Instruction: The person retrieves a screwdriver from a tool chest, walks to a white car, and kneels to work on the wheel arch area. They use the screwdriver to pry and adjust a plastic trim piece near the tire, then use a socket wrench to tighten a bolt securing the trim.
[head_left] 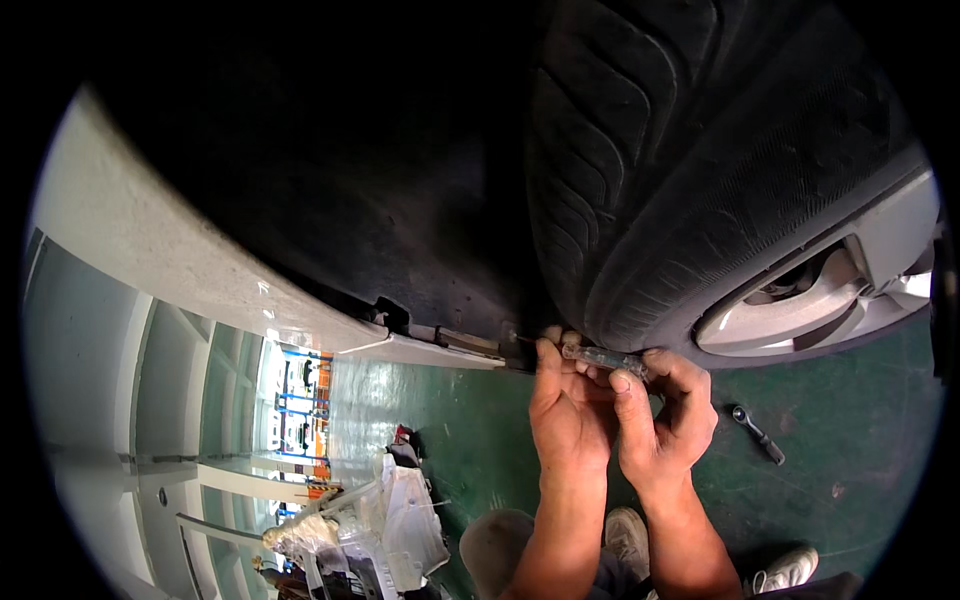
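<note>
The person's two hands are close by the big black tyre [720, 210], right at the edge of the car. The right hand [672, 415] is curled up and grips the back end of a small clear-handled tool [605, 358]. The left hand [572, 415] pinches the thin front end with its thumb and fingers. So the tool lies across both hands, with its tip pointing left, at the low edge trim [460, 343] of the white car panel [230, 270].

It is tight up there. The tyre comes down near the fingers on one side, and the trim ends just beside the tip on the other. I can't tell if the tip touches it. Lower down there is more room, and the green floor [850, 480] spreads out on both sides of the bare arms. A ratchet [758, 435] lies on it, to the right of the right hand and well apart from it. A big white part [405, 520] sits off to the left. Two shoes [627, 535] show near the arms.

The dark wheel well [400, 190] is like a deep bowl with the tyre in it. The silver wheel [800, 310] has holes, and dark parts show inside one.
</note>
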